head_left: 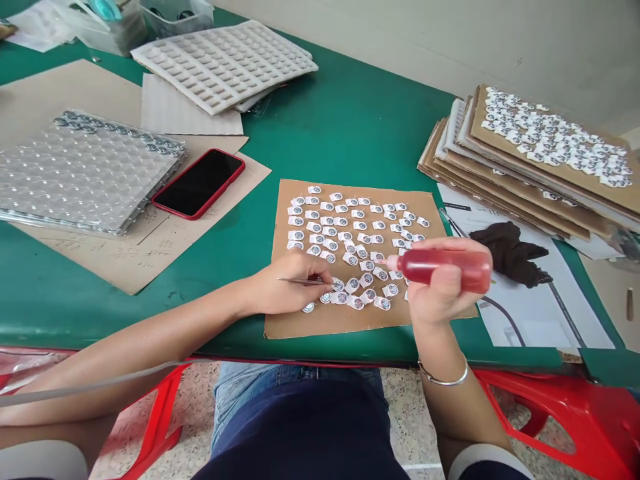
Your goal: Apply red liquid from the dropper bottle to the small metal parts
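Note:
My left hand (pixel 295 280) pinches a pair of thin metal tweezers (pixel 295 280), their tip at one of the small round printed pieces (pixel 338 285) with white tabs. In my right hand (pixel 443 293) lies a squeeze bottle of red liquid (pixel 445 267), tilted sideways with its nozzle pointing left over the pieces. Many such pieces lie in loose rows on a brown cardboard sheet (pixel 290 327) in front of me. My right hand and the bottle hide part of the sheet's right side.
A red-cased phone (pixel 199 183) and stacked clear plastic trays (pixel 85 173) lie to the left. White moulded trays (pixel 225 63) are behind. At right are stacked cardboard sheets (pixel 450 157) bearing more pieces, a dark cloth (pixel 510 253) and printed paper (pixel 540 317).

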